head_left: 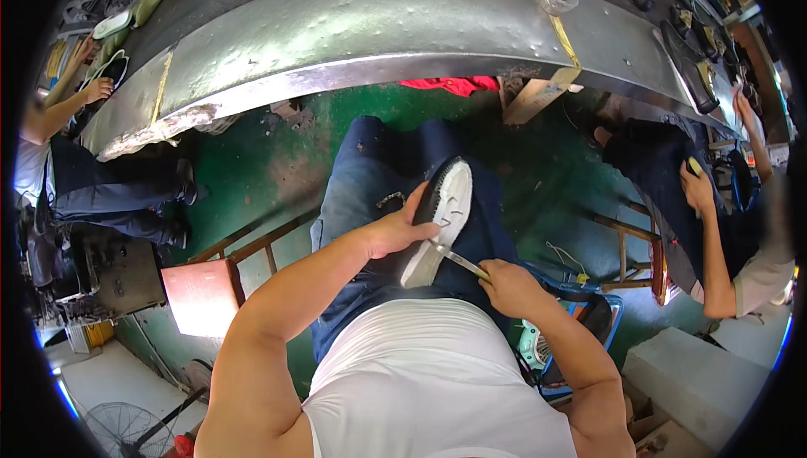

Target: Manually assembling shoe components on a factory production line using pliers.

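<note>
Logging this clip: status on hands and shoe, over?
Left hand grips shoe on lap, sole up. Right hand holds thin metal tool, tip at sole edge. Nothing in the way.

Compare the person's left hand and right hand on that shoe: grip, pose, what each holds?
The left hand wraps around the side of the shoe, holding it sole-up on the lap; the right hand is closed on a thin metal tool, not on the shoe. The left hand sits higher along the shoe; the right hand sits by its near end, closer to the body, tool tip at the sole's edge. Both are bare.
</note>
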Demonstrator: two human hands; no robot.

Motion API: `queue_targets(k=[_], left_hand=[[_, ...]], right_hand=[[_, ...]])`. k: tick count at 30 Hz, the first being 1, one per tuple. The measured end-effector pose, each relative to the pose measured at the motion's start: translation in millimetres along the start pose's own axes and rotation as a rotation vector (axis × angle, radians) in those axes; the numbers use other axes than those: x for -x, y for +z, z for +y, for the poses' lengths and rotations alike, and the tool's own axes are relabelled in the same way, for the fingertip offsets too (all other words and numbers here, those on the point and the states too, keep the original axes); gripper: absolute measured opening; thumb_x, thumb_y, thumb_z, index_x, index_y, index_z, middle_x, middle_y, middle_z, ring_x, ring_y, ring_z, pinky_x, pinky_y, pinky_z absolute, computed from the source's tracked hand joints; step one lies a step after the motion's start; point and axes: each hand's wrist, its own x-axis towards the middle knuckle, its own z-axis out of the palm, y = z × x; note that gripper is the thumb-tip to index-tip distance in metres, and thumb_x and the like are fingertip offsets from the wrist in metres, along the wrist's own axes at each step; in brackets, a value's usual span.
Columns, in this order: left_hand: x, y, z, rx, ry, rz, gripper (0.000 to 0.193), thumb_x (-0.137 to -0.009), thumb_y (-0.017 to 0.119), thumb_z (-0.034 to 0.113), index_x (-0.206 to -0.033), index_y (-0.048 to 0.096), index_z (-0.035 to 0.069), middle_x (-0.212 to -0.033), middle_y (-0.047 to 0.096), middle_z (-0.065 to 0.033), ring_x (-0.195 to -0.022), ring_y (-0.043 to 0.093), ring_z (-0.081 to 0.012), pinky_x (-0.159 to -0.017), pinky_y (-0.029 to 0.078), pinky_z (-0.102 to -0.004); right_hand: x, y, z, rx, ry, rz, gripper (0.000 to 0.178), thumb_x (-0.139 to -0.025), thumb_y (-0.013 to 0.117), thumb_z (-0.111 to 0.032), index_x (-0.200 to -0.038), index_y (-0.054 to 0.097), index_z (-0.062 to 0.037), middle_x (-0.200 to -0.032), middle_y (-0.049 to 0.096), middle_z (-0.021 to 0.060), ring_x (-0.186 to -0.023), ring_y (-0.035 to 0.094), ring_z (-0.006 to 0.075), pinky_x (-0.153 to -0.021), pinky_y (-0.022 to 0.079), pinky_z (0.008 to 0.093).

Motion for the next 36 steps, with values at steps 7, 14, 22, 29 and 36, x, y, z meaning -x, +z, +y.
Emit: queue_targets(k=[7,14,22,29,36], left_hand=[[-1,26,-13,0.109,0.041,0.202,0.093,-0.092,0.067,0.015,-0.160,0.003,0.017,-0.149,0.040,-0.0176,-0.135,0.044,-0.0248,-0.113,0.034,-0.0348],[22,41,-46,-0.321,0.161,0.366,0.095,-0.091,0.066,0.035,-0.160,0.003,0.014,-0.159,0.019,-0.0255,-0.148,0.018,-0.0428,-0.120,0.021,-0.0480],[36,44,-47,-0.136,0.039,0.300,0.105,-0.092,0.067,0.026,-0.159,-0.013,0.018,-0.163,0.008,-0.0236,-0.151,0.015,-0.0379,-0.121,0.022,-0.0400],[43,42,-39,-0.335,0.105,0.289,0.120,-0.081,0.078,0.028,-0.157,-0.013,0.008,-0.158,0.011,-0.0337,-0.149,0.018,-0.0436,-0.120,0.025,-0.0400],[104,-12,9,0.243,0.181,0.100,0.088,-0.094,0.069,0.014,-0.159,0.011,0.003,-0.159,0.030,-0.0160,-0.144,0.030,-0.0198,-0.118,0.024,-0.0330]], right_hand=[[21,14,-18,0.366,-0.098,0.063,0.030,-0.091,0.062,-0.019,-0.111,0.059,0.0025,-0.092,0.066,0.0171,-0.081,0.068,0.0271,-0.068,0.057,0.0371],[-15,1,54,-0.794,0.234,-0.669,0.026,-0.098,0.061,-0.025,-0.111,0.067,-0.0035,-0.089,0.069,-0.0015,-0.074,0.063,0.0077,-0.054,0.045,0.0242],[2,-37,33,-0.875,0.271,-0.590,0.031,-0.099,0.059,-0.025,-0.118,0.062,-0.0006,-0.091,0.070,0.0067,-0.076,0.065,0.0120,-0.050,0.048,0.0263],[-18,6,-15,-0.033,-0.054,0.143,0.033,-0.098,0.055,-0.033,-0.104,0.060,-0.0006,-0.095,0.066,0.0270,-0.086,0.063,0.0485,-0.076,0.051,0.0509],[-11,31,34,-0.508,-0.043,0.247,0.032,-0.102,0.049,-0.026,-0.094,0.062,0.0013,-0.074,0.067,0.0115,-0.067,0.067,0.0228,-0.065,0.052,0.0346]])
